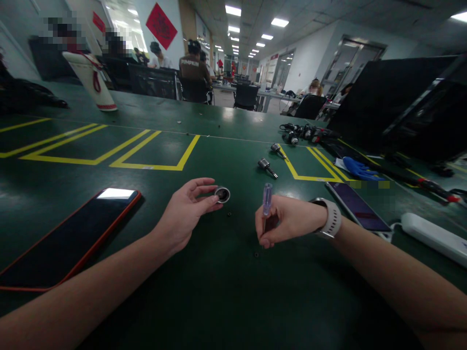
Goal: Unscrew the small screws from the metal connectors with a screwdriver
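Between the thumb and fingers of my left hand (189,209) is a small round metal ring-shaped part (222,195), its dark hollow end facing me. My right hand (279,221) pinches a small screwdriver (267,199) with a clear purple handle. It stands nearly upright, shaft down, and its tip is hidden by the fingers. A tiny dark ring (256,254) lies on the green table (204,291) just below my right fingertips. Another tiny dark piece (229,214) rests under the metal part, between my hands.
Two metal socket-like parts (268,168) lie beyond my right hand. On the left is a large orange-edged phone (69,243). To the right are another phone (359,206), a white power strip (434,238), a blue glove (361,168) and several dark tools (304,132). People sit farther back.
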A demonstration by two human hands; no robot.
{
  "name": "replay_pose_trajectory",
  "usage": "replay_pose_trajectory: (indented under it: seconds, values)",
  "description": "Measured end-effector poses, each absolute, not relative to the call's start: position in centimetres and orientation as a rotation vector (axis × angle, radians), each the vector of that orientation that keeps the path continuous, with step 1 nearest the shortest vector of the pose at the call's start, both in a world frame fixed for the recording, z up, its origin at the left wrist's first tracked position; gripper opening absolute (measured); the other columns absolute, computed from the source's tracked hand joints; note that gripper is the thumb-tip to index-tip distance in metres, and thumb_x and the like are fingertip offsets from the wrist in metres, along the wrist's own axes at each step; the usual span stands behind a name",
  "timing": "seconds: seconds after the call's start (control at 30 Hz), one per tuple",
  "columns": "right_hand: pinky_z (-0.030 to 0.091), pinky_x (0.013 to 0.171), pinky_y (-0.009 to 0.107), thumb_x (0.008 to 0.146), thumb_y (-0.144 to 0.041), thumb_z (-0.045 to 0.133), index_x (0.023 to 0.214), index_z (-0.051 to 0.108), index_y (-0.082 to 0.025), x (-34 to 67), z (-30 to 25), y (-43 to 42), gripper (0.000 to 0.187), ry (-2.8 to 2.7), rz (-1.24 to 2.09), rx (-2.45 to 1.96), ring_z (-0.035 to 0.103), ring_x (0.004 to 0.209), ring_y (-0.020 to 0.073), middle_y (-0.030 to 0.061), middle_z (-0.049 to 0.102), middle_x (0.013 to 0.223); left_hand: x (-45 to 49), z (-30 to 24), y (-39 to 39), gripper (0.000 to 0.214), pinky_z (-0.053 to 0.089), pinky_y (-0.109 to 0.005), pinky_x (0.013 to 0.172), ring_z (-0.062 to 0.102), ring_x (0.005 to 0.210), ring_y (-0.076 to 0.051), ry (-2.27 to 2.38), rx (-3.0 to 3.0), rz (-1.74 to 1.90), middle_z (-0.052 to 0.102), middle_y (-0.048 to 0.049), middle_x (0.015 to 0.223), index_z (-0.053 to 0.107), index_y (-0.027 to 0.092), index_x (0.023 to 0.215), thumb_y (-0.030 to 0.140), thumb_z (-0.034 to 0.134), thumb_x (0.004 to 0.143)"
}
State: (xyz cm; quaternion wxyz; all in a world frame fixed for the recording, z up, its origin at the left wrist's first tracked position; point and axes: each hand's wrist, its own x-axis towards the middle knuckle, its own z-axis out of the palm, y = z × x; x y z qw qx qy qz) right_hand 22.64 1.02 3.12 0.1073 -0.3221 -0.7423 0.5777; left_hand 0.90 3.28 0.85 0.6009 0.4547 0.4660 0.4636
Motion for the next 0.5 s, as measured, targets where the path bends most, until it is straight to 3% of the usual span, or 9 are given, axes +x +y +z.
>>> replay_pose_trajectory:
  seconds: [0.37, 0.5]
  values:
    - [0.051, 0.058, 0.019, 0.075, -0.013, 0.063, 0.073, 0.061, -0.014, 22.0, 2.9, 0.6, 0.003, -2.391, 1.499, -0.951, 0.059, 0.059, 0.0072, -0.0029, 0.061, 0.065, 1.1, 1.4, 3.1, 0.035, 0.055, -0.031, 0.083, 0.066, 0.091, -0.017, 1.105, 1.034, 1.075, 0.065, -0.0075, 0.105, 0.057, 0.016, 0.102, 0.001, 0.064, 0.072]
    - [0.053, 0.058, 0.019, 0.074, -0.011, 0.064, 0.074, 0.061, -0.014, 21.7, 1.8, 0.7, 0.004, -2.151, 1.737, -0.938, 0.062, 0.061, 0.0066, -0.0028, 0.063, 0.067, 1.2, 1.3, 3.2, 0.033, 0.054, -0.03, 0.083, 0.066, 0.09, -0.016, 1.052, 0.969, 1.109, 0.067, -0.0067, 0.101, 0.06, 0.016, 0.101, 0.001, 0.064, 0.071]
